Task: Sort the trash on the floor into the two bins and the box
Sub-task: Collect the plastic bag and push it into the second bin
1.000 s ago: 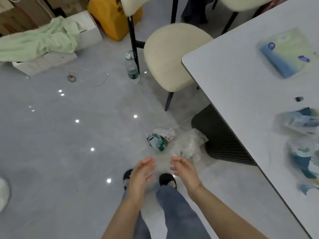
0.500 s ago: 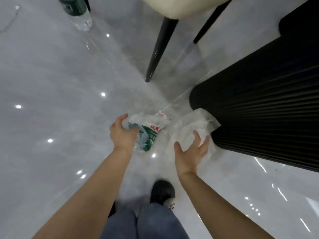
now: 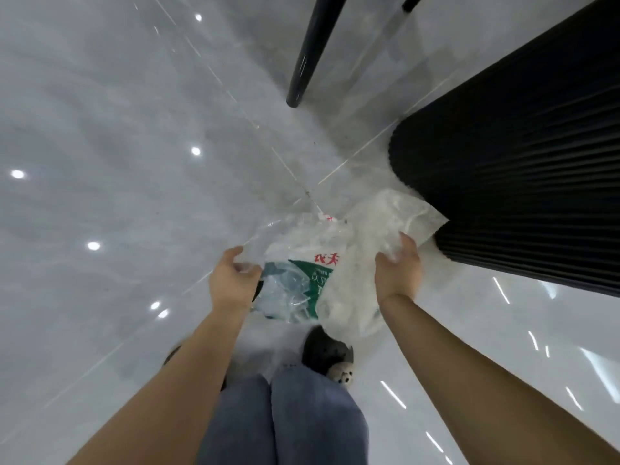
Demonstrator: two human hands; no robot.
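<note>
Two pieces of plastic trash are at my feet on the grey floor. My left hand (image 3: 231,283) grips the edge of a clear plastic wrapper with green and red print (image 3: 302,280). My right hand (image 3: 397,270) grips a crumpled white translucent plastic bag (image 3: 379,229) that lies against the black ribbed base. The two pieces overlap between my hands. No bins or box are in view.
A black ribbed table base (image 3: 523,182) stands close on the right, right beside the white bag. A black chair leg (image 3: 308,52) comes down at the top middle. My shoes (image 3: 327,354) and jeans are just below the trash. Glossy grey floor (image 3: 100,129) spreads to the left.
I have bent lower and closer to the floor. My right hand went from open over the white bag to gripping it. My left hand still holds the printed wrapper.
</note>
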